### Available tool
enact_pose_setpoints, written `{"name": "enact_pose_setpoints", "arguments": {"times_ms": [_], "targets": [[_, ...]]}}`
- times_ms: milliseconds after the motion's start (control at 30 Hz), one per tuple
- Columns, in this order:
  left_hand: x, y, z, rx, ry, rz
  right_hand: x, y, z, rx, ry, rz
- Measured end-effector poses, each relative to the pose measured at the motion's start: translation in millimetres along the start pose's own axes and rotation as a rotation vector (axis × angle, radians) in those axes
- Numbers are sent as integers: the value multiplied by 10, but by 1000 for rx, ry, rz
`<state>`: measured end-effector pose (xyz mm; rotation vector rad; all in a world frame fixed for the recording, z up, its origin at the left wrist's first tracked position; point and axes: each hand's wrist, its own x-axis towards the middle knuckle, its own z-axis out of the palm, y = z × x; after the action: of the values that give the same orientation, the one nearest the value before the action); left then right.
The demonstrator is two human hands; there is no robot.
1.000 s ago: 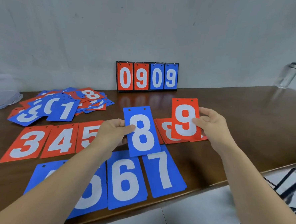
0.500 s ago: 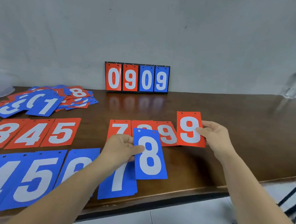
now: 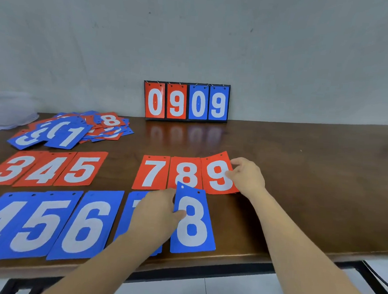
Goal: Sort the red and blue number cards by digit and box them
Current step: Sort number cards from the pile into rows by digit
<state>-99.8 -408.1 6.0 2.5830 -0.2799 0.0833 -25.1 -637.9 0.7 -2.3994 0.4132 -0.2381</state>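
Observation:
My left hand (image 3: 159,215) pinches the left edge of a blue 8 card (image 3: 193,221) that lies near the table's front edge, right of a blue 7 card (image 3: 135,202) mostly hidden under my hand. My right hand (image 3: 247,176) pinches the right edge of a red 9 card (image 3: 218,174), set down at the right end of a red row beside the red 8 (image 3: 186,171) and red 7 (image 3: 151,172). Red 3, 4, 5 cards (image 3: 44,168) lie further left. Blue 4, 5, 6 cards (image 3: 47,222) fill the front row.
A loose pile of mixed red and blue cards (image 3: 73,129) sits at the back left. A flip scoreboard reading 0909 (image 3: 186,102) stands against the wall. A clear plastic thing (image 3: 6,117) lies at the far left. The brown table (image 3: 311,176) ends at the front edge.
Both hands came down toward the table. The red 9 went from above the row down to the right of the red 8. The blue 8 dropped beside the blue 7.

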Motion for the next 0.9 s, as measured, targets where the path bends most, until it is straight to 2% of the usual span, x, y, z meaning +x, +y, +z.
{"name": "enact_pose_setpoints", "arguments": {"times_ms": [133, 367, 500, 667, 900], "targets": [[-19, 28, 7, 133, 24, 34, -4, 38, -2, -139, 52, -42], [-13, 91, -18, 294, 42, 58, 18, 100, 28, -185, 62, -58], [-32, 61, -8, 225, 38, 140, -7, 125, 50, -230, 123, -80], [-112, 7, -7, 223, -105, 326, -49, 147, 49, -291, 88, -191], [-139, -40, 16, 237, -121, 348, -153, 97, 93, -352, 79, -219]]}}
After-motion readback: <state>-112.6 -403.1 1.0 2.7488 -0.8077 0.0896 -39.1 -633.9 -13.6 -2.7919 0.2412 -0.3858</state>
